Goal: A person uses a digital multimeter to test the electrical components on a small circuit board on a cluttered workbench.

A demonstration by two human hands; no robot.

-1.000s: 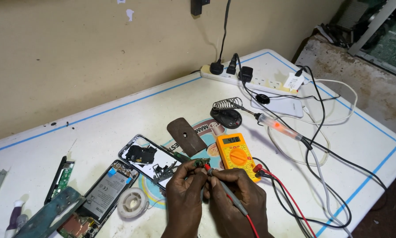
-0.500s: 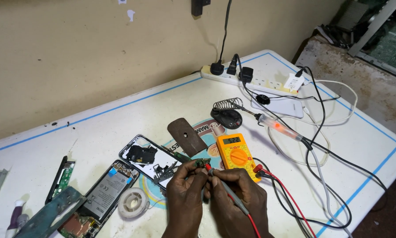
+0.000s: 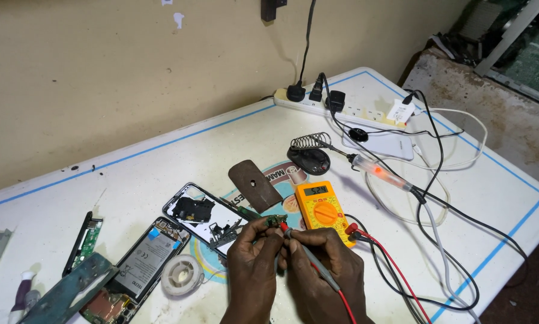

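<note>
The left hand (image 3: 252, 264) is closed in a pinch on a small green circuit board (image 3: 274, 221), held just above the table (image 3: 161, 162) in front of the orange multimeter (image 3: 322, 210). The right hand (image 3: 323, 267) is closed around a grey probe (image 3: 314, 264) with a red tip, gripped like a pen — the tip touches the small board between the two thumbs. A red lead (image 3: 395, 273) and a black lead run from the meter's lower right corner toward the near edge of the table.

Just left of the hands lies an opened phone frame (image 3: 206, 213), and beside it a phone with its back off (image 3: 143, 264), its battery showing. A spool of solder wire (image 3: 182, 275) sits touching or just beside that phone. Behind the meter are a brown pad (image 3: 255, 185), a coiled iron stand (image 3: 309, 155) and a soldering iron (image 3: 380, 174) — its cable leads back to the white power strip (image 3: 341, 108) by the wall
</note>
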